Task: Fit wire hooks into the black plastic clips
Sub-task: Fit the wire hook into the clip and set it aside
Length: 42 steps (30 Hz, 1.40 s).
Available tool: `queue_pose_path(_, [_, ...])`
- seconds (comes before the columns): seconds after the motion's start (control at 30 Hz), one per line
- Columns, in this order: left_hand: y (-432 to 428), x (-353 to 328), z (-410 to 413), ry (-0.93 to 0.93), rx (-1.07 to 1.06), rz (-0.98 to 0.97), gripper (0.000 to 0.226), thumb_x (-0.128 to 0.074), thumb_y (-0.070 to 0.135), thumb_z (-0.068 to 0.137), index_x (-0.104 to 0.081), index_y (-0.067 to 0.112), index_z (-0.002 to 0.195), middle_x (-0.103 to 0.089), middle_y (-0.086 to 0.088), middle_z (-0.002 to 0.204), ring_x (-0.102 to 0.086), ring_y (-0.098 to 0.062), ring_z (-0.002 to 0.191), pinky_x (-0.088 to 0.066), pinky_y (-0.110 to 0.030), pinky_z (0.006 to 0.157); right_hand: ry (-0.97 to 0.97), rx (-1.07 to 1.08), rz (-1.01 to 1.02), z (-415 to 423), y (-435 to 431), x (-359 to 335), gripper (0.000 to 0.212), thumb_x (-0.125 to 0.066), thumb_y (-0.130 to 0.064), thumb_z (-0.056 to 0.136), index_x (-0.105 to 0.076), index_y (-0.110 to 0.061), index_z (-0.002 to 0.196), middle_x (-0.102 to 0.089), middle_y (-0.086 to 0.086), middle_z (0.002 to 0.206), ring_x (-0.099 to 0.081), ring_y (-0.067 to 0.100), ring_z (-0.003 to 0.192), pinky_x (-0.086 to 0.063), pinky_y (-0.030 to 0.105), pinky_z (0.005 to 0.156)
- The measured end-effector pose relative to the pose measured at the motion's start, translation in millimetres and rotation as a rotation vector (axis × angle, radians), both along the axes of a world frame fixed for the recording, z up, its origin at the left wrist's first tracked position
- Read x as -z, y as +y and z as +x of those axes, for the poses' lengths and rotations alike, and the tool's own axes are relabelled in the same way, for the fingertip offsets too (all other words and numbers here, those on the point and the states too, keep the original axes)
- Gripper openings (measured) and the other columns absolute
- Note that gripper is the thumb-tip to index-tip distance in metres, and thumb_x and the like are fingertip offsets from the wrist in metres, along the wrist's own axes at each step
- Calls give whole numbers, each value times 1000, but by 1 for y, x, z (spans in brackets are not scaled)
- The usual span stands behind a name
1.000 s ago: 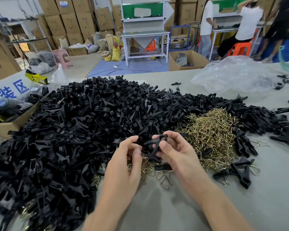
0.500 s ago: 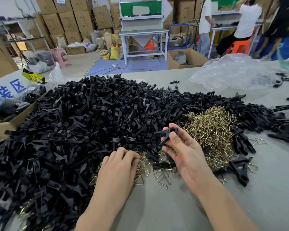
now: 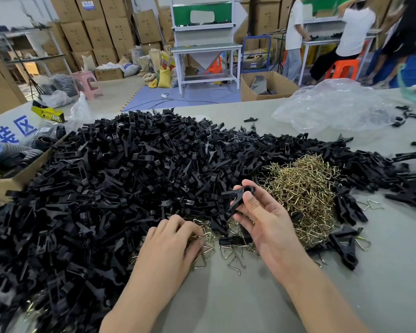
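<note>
A big heap of black plastic clips (image 3: 120, 179) covers the left and middle of the grey table (image 3: 382, 284). A mound of brass wire hooks (image 3: 303, 188) lies right of centre, and loose wire hooks (image 3: 228, 253) are scattered in front of it. My right hand (image 3: 262, 222) holds one black clip (image 3: 238, 198) up between thumb and fingers above the loose hooks. My left hand (image 3: 171, 243) lies palm down on the table, its curled fingertips on the loose hooks; whether it pinches one is hidden.
Several assembled clips (image 3: 346, 246) lie at the right. A crumpled clear plastic bag (image 3: 334, 106) sits at the far right of the table. A cardboard box (image 3: 7, 183) stands at the left edge. People work at benches behind the table.
My left hand let go of the clip and dropped to the loose hooks on the table. My right hand moved slightly right and up, keeping the clip.
</note>
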<state>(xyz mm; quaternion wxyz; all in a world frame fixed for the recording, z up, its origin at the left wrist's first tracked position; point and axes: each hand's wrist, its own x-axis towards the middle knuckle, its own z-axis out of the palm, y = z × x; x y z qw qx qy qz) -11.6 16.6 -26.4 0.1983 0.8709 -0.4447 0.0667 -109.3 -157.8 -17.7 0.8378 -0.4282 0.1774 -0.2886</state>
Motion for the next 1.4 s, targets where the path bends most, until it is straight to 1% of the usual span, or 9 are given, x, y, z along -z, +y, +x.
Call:
queue_pose_path(0.17, [1,-2,-1,-26,-27,-38,26,-58,26,98,-64,27,124,-59,16,99,-58,-12,96,-42,-31,86,0,3,12,0,0,-1,38,-70,-19,80,-70,-18,118,-76,5,112,-71,14,88,-59,25,72])
queue_pose_path(0.27, [1,-2,-1,-33,-14,-112,24,-62,22,96,-69,26,119,-62,19,95,-55,-12,93,-41,-27,86,0,2,15,0,0,-1,40,-70,-20,79,-70,-17,119,-76,5,113,-70,15,89,-59,27,73])
queue_pose_path(0.47, [-1,-5,-4,358,-115,-489,34,-63,15,95,-64,46,110,-65,30,97,-63,5,92,-40,-3,76,-18,-38,23,-2,1,-3,38,-70,-20,80,-70,-18,118,-75,5,114,-70,18,94,-59,28,76])
queue_pose_path(0.7, [-1,-8,-4,428,-184,-592,27,-65,28,94,-65,52,106,-67,23,92,-63,-3,82,-46,-12,69,-45,-125,23,-1,7,-5,30,-72,-20,78,-76,-20,108,-75,7,109,-70,21,94,-59,29,77])
queue_pose_path(0.9, [-2,-10,1,668,-214,-732,22,-64,19,96,-69,41,100,-72,6,83,-67,-9,68,-58,-33,72,-25,-262,-3,-1,13,-2,26,-69,-16,84,-76,-18,109,-74,9,116,-71,22,101,-60,35,85])
queue_pose_path(0.97, [-1,-10,-1,603,-216,-692,22,-62,20,97,-69,41,97,-72,8,82,-66,-5,71,-56,-27,74,9,-316,-50,0,16,-1,26,-70,-19,86,-76,-20,111,-73,8,119,-69,23,106,-59,36,89])
queue_pose_path(1.1, [1,-10,-6,61,-116,-329,17,-59,20,96,-69,24,110,-63,14,96,-62,-4,77,-47,-12,68,70,-369,-134,1,21,2,37,-78,-33,79,-74,-24,115,-71,7,124,-65,21,114,-56,34,91])
queue_pose_path(1.23, [8,-12,6,113,-50,-108,23,-60,15,98,-71,22,117,-59,13,100,-60,-6,85,-52,-25,76,86,-370,-170,2,21,6,36,-76,-33,82,-73,-25,117,-71,5,124,-66,21,117,-56,36,94])
queue_pose_path(1.4, [16,-15,16,180,-20,-29,33,-52,16,102,-63,30,129,-60,14,104,-50,-9,102,-39,-19,87,100,-376,-189,4,20,7,39,-77,-36,79,-73,-27,117,-71,4,123,-66,19,116,-56,34,93])
